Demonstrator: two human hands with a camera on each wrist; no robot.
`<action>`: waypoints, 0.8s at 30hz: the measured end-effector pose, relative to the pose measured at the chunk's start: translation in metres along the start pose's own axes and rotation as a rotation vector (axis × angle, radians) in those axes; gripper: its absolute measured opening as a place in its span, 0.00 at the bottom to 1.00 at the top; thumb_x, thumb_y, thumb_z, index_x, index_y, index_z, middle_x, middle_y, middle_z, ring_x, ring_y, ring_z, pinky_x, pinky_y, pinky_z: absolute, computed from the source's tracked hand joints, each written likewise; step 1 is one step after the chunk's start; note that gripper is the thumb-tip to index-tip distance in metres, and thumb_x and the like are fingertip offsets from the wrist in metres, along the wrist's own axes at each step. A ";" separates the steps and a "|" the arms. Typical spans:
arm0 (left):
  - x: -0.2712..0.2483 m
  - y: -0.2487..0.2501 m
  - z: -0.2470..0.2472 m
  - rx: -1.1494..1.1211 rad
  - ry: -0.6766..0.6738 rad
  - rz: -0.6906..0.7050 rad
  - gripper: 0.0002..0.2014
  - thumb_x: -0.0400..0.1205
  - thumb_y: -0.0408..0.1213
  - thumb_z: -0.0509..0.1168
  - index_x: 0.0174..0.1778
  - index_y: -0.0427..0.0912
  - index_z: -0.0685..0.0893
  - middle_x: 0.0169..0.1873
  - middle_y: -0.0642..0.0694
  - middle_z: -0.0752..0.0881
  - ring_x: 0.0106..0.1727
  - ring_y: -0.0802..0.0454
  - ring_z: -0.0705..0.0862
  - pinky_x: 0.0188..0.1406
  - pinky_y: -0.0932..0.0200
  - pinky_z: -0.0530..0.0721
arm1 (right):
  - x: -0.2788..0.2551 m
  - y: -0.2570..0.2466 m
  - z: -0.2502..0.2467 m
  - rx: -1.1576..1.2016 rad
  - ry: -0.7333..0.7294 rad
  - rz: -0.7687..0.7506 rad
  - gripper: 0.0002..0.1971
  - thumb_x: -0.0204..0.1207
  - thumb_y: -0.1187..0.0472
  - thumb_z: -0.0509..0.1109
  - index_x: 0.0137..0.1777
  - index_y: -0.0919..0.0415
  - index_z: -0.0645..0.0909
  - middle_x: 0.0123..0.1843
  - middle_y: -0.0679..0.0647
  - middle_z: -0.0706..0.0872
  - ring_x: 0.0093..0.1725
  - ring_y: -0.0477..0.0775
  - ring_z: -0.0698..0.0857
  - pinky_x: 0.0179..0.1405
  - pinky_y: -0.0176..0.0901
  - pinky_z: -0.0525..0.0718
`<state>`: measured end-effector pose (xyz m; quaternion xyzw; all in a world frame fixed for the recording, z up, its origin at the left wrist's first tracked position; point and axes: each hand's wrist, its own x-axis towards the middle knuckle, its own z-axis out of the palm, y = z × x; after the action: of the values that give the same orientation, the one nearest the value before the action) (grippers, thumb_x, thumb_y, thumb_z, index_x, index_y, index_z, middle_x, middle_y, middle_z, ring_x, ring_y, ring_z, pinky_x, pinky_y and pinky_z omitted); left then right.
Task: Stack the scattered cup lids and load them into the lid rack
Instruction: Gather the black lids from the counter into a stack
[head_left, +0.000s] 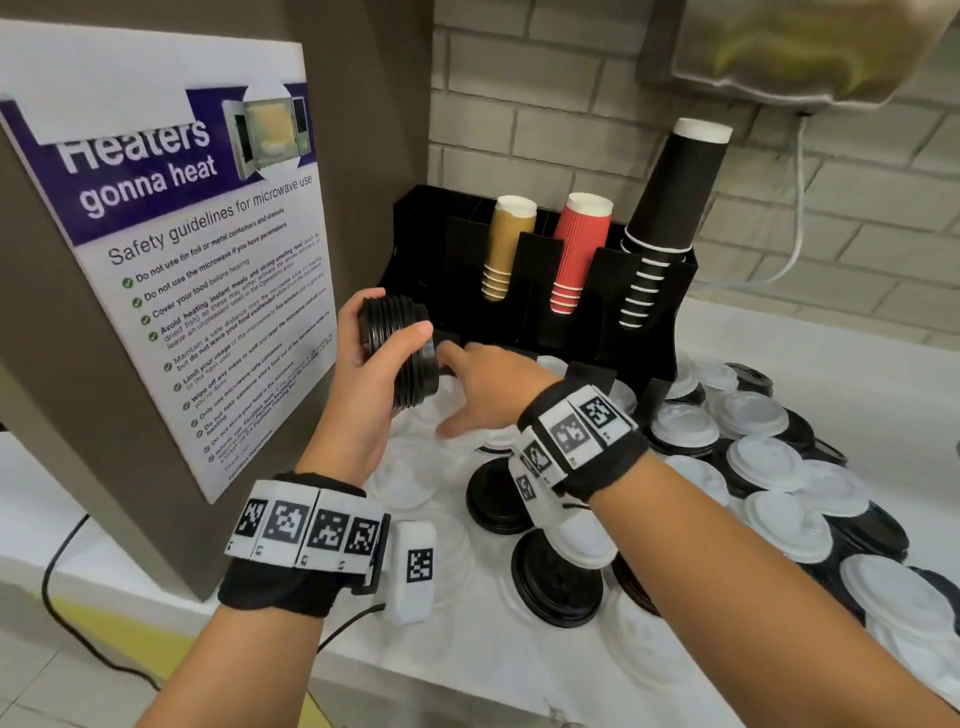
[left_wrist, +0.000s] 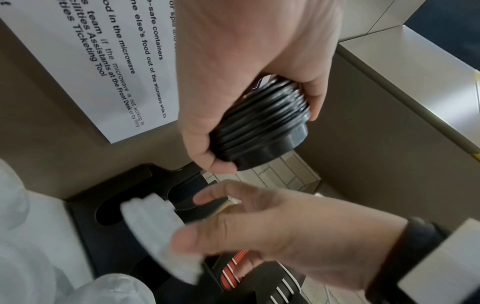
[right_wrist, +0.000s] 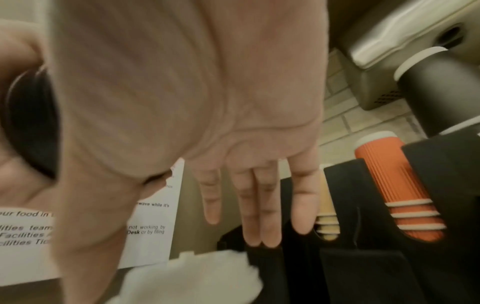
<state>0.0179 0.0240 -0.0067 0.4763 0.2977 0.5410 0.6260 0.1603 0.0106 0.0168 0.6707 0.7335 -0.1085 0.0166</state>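
My left hand (head_left: 379, 364) grips a stack of several black lids (head_left: 400, 353) on its side, just left of the black lid rack (head_left: 605, 301). In the left wrist view the fingers and thumb of the left hand (left_wrist: 233, 61) wrap around the black lid stack (left_wrist: 262, 127). My right hand (head_left: 467, 395) is empty, fingers straight, and reaches over white lids (head_left: 415, 415) toward the rack's lower left slots. The right wrist view shows the right hand's flat palm (right_wrist: 182, 102) above a white lid (right_wrist: 194, 273). Loose white lids (head_left: 758, 457) and black lids (head_left: 556, 582) cover the counter.
The rack holds upside-down cup stacks: gold (head_left: 506, 249), red (head_left: 576, 249), black (head_left: 670, 208). A brown panel with a microwave poster (head_left: 182, 260) stands close on the left. A black cable (head_left: 67, 597) runs at lower left. A dispenser (head_left: 805, 47) hangs at upper right.
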 end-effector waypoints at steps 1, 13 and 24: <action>0.000 0.000 0.000 0.002 -0.002 0.002 0.25 0.71 0.45 0.71 0.64 0.61 0.74 0.53 0.54 0.83 0.47 0.58 0.86 0.35 0.61 0.85 | 0.000 -0.002 -0.003 -0.017 0.020 -0.002 0.37 0.67 0.44 0.78 0.72 0.55 0.67 0.60 0.55 0.76 0.58 0.57 0.79 0.54 0.54 0.82; 0.001 -0.007 0.011 -0.028 -0.046 -0.033 0.26 0.78 0.39 0.71 0.70 0.56 0.72 0.57 0.50 0.80 0.52 0.53 0.84 0.36 0.60 0.85 | -0.084 0.008 0.046 -0.688 -0.437 -0.270 0.53 0.55 0.42 0.84 0.77 0.53 0.59 0.71 0.56 0.70 0.69 0.60 0.68 0.68 0.56 0.66; -0.002 -0.011 0.024 -0.018 -0.101 -0.053 0.28 0.70 0.45 0.72 0.66 0.62 0.74 0.60 0.48 0.78 0.52 0.52 0.83 0.36 0.59 0.85 | -0.108 0.040 0.072 -0.371 -0.216 -0.294 0.48 0.55 0.46 0.82 0.73 0.52 0.60 0.63 0.52 0.75 0.61 0.55 0.70 0.58 0.51 0.63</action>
<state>0.0428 0.0162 -0.0086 0.4895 0.2733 0.5019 0.6586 0.2023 -0.1056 -0.0405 0.5269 0.8244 -0.0445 0.2018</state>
